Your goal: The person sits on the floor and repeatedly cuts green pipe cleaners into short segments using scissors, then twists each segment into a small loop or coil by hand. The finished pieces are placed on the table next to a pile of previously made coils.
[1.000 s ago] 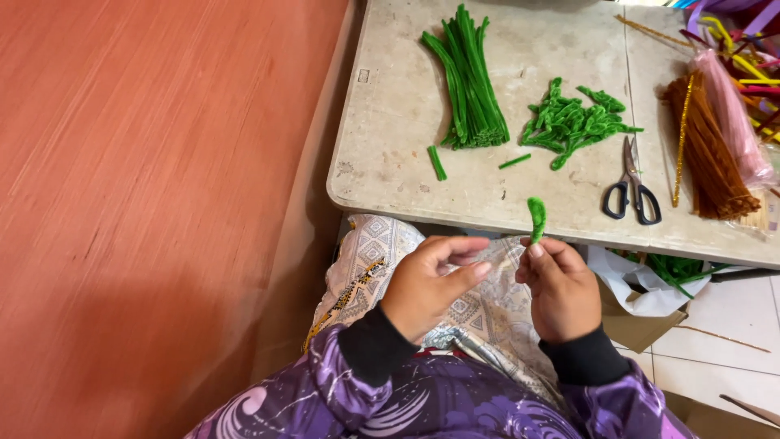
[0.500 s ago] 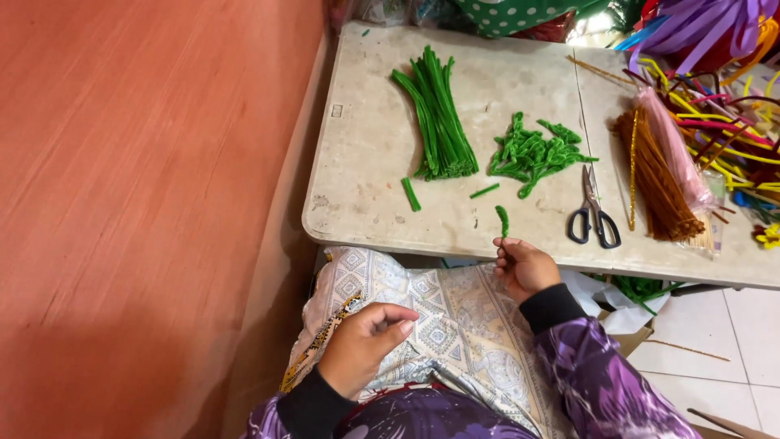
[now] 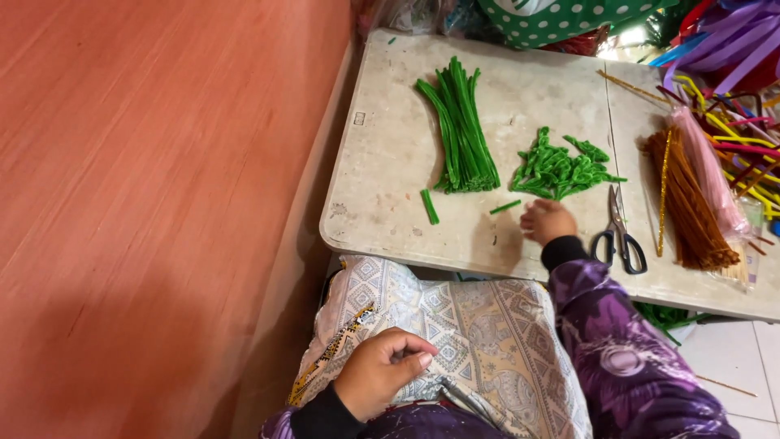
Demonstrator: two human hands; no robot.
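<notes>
- At the table's far edge you have a green bag with white dots [image 3: 561,16]; near its right edge lies a clear sleeve of pink stems [image 3: 708,171] beside a brown stem bundle [image 3: 682,203].
- Your right hand [image 3: 548,221] rests on the table just below the pile of curled green pieces [image 3: 561,169], fingers curled downward; you cannot tell whether they grip anything.
- Your left hand [image 3: 380,370] lies loosely closed and empty on the patterned cloth [image 3: 479,333] in your lap.
- Straight green stems [image 3: 461,130] lie mid-table, scissors [image 3: 621,232] just right of your wrist.
- The pale table [image 3: 382,162] meets an orange wall [image 3: 146,179].
</notes>
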